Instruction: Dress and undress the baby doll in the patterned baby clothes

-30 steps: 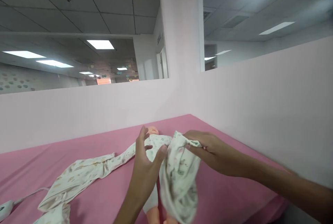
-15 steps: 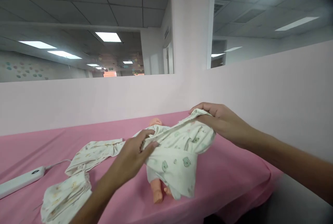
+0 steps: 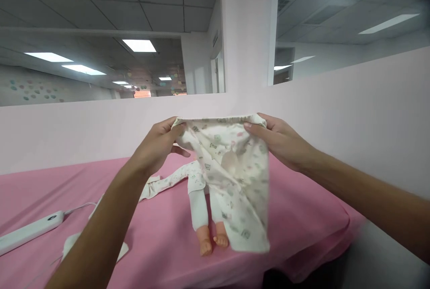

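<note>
A pair of white baby pants (image 3: 231, 159) with small green and pink prints hangs stretched by its waistband between my hands. My left hand (image 3: 157, 143) pinches the left end of the waistband, and my right hand (image 3: 282, 139) grips the right end. Behind and below the pants, a baby doll (image 3: 199, 206) lies on the pink-covered table with its feet toward me. It wears a printed top (image 3: 195, 177) and white leg coverings. The pants hide the doll's head and part of its body.
A white power strip (image 3: 32, 233) with a cable lies at the table's left. Folded cloth (image 3: 72, 242) is partly behind my left arm, with more printed cloth (image 3: 151, 186) beyond it. The pink tablecloth (image 3: 302, 235) drapes over the front edge. Pale walls (image 3: 134, 127) with windows enclose the far and right sides.
The pants have been raised and opened out from a bunched state, now hanging down with the waistband level. My left hand moved up to its end, uncovering the doll's legs.
</note>
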Available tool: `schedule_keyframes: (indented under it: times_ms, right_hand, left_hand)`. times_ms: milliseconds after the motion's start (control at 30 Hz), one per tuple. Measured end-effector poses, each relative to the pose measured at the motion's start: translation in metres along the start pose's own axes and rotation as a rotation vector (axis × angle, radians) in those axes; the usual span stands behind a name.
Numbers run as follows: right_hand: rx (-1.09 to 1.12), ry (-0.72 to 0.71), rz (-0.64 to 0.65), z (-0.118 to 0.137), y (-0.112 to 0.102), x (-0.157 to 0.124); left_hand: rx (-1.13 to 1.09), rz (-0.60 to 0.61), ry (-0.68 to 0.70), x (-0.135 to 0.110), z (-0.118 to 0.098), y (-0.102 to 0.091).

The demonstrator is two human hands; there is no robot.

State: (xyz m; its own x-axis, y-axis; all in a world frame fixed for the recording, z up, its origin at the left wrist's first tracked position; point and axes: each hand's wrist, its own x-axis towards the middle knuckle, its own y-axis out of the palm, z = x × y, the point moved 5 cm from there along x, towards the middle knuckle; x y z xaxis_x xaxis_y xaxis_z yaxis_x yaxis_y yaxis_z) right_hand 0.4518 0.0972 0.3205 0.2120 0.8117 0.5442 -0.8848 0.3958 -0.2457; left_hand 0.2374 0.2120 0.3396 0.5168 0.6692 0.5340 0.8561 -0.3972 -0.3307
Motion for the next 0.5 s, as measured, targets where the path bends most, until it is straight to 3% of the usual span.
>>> schedule_keyframes:
  times_ms: [133,267,367,500]
  right_hand:
    - [0.184,0.084,-0.017,-0.004,-0.009,0.006]
    - [0.278,0.144,0.045,-0.013,-0.018,0.008]
    - [0.237,0.204,0.194,-0.017,-0.015,0.003]
    - [0.120,0.252,0.576,-0.006,0.020,-0.016]
  left_hand:
    - [-0.118,-0.022,0.013,0.005,-0.005,-0.002]
    - [-0.306,0.150,0.009,0.000,-0.004,0.000]
    - [-0.348,0.285,0.002,-0.008,-0.007,0.008]
    - [-0.184,0.349,-0.035,-0.015,-0.009,0.032]
